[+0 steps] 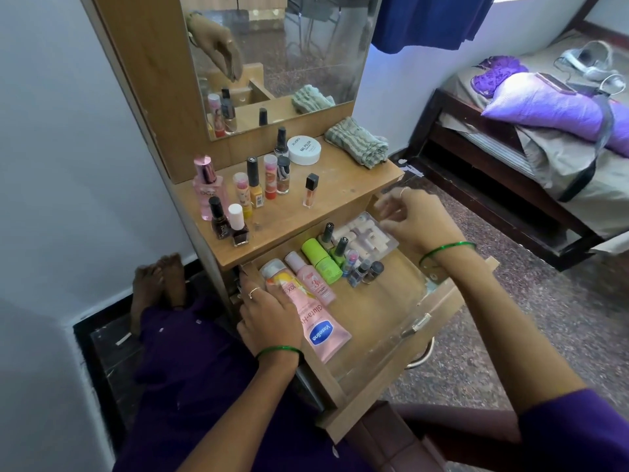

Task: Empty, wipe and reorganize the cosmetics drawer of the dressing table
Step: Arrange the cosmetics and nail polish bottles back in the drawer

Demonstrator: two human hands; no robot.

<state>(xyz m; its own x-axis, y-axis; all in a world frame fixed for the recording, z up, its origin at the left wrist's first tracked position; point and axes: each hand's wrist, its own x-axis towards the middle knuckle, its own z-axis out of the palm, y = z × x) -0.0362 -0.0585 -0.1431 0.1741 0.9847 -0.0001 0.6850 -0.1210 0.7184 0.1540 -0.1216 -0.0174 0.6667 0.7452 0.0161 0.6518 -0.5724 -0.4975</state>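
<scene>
The wooden drawer (391, 301) of the dressing table is pulled out. In it lie a pink Vaseline tube (323, 332), a spray can (277, 275), a pink bottle (313, 281), a green bottle (321, 260), several small nail polish bottles (364, 270) and a clear plastic box (367, 233) of small items at the far right corner. My left hand (269, 318) rests palm down on the tube and can by the drawer's left wall. My right hand (412, 219) hovers over the clear box with loosely curled, blurred fingers holding nothing I can see.
On the tabletop (340, 199) stand several perfume and polish bottles (253, 185), a white round jar (304, 149) and a folded striped cloth (357, 141) under the mirror (289, 46). A bed (544, 148) stands to the right; the wall is close on the left.
</scene>
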